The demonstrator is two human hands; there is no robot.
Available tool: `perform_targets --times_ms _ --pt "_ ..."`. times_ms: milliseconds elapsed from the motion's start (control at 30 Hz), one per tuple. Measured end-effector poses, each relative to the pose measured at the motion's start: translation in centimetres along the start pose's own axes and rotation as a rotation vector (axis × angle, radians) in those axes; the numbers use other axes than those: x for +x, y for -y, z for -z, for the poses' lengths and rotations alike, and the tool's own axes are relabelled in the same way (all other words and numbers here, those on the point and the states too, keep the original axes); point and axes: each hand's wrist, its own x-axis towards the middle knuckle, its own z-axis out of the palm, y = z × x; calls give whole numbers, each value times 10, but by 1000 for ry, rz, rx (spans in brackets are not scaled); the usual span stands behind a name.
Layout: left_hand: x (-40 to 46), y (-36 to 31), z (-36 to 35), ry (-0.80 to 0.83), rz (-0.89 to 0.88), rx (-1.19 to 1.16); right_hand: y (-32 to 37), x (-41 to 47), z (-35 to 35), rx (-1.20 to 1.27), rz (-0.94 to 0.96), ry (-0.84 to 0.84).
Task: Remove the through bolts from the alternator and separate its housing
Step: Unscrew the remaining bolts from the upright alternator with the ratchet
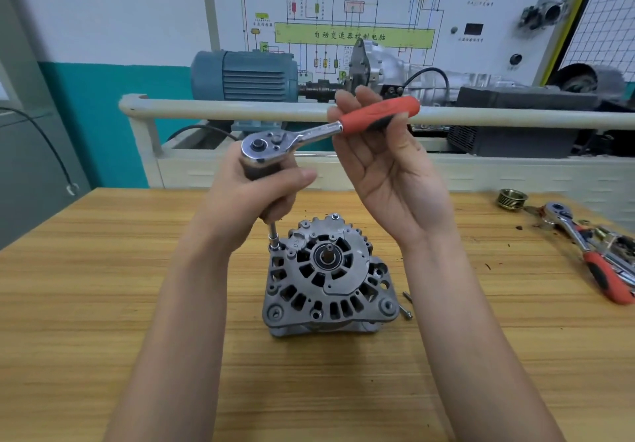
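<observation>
Two bare hands work above a wooden table [103,304] that fills the lower view. Behind it, from ten to two o'clock, a training rig holds a blue electric motor [244,75], a silvery gearbox [429,81] and a wiring diagram board [343,12].

At the table's centre the grey alternator [326,276] sits with its vented housing face and shaft end upward. From its eleven o'clock corner a slim socket extension [274,235] rises upright, its socket seated on that corner of the housing.

Over the alternator, a ratchet wrench [326,129] with an orange handle lies nearly level, head at nine o'clock, handle toward three. The left hand [254,194] is wrapped around the extension just under the ratchet head, thumb pointing toward three o'clock. The right hand [388,163] is palm up with fingers mostly straight, and the orange handle rests lightly between fingertips and thumb.

At three o'clock on the table lies a second orange-handled ratchet [591,256] among other tools I cannot make out, with a grooved pulley [512,198] just beyond it. Smallest, a loose bolt [405,311] lies on the table just beside the alternator's four o'clock corner.
</observation>
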Motion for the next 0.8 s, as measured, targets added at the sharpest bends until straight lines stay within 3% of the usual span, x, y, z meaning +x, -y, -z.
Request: perform_targets --times_ms 67,233,300,467,533,633,800 --pt "2 0 -3 -104 -18 -35 2 -2 0 -28 10 29" --pt "11 2 -21 -595 8 -45 5 -6 -2 -311 44 196" --pt "10 2 -20 -585 -20 -7 4 -5 -3 -280 37 193" --pt "1 0 0 -41 -23 10 0 0 1 15 12 -9" --pt "1 0 1 19 12 -11 -2 1 0 23 4 -25" --pt "3 0 -3 -100 -1 -59 -1 -1 -1 8 2 19" --pt "11 3 -22 -584 37 -47 6 -7 -2 -359 48 208"
